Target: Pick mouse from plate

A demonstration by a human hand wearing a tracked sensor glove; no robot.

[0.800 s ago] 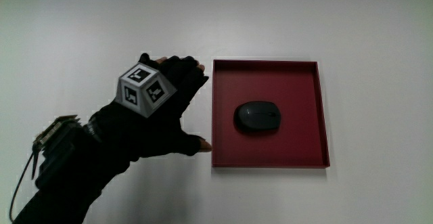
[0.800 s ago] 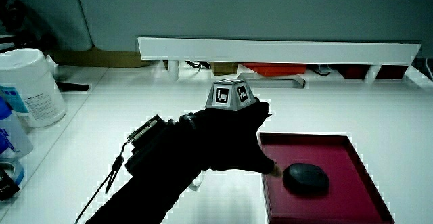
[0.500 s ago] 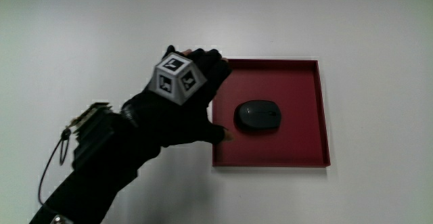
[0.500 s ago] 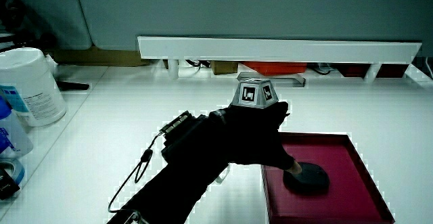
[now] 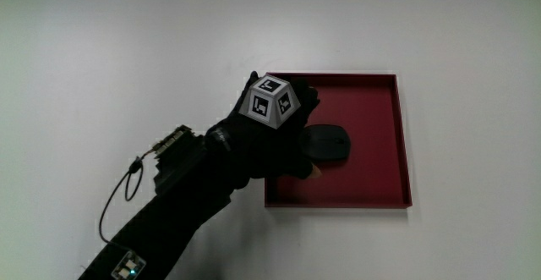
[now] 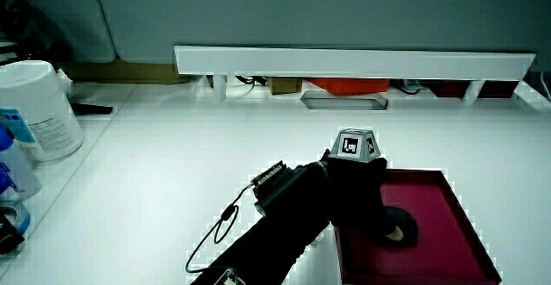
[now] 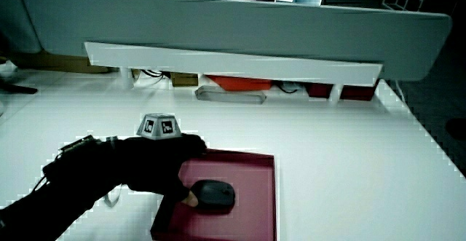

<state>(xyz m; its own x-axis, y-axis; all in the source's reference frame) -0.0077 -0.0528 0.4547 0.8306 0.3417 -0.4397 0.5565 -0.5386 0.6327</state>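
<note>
A dark oval mouse (image 5: 331, 145) lies in the middle of a square dark red plate (image 5: 376, 102) with a low rim. The gloved hand (image 5: 277, 140) reaches in over the plate's rim and covers the end of the mouse. Its fingers are spread, and the thumb tip touches the mouse's side nearer to the person. Nothing is grasped. The patterned cube (image 5: 270, 101) sits on the back of the hand. Both side views show the mouse (image 6: 406, 226) (image 7: 216, 195) resting flat on the plate (image 6: 452, 238) (image 7: 251, 167), with the hand (image 6: 357, 195) (image 7: 156, 170) against it.
A white canister (image 6: 39, 108) and a blue-labelled bottle (image 6: 10, 169) stand at the table's edge in a side view. A low white shelf (image 6: 344, 61) runs along the partition. A thin cable (image 5: 118, 200) loops off the forearm.
The hand has moved from beside the plate to over its rim and onto the mouse's end; the thumb now touches the mouse. Mouse and plate have not moved.
</note>
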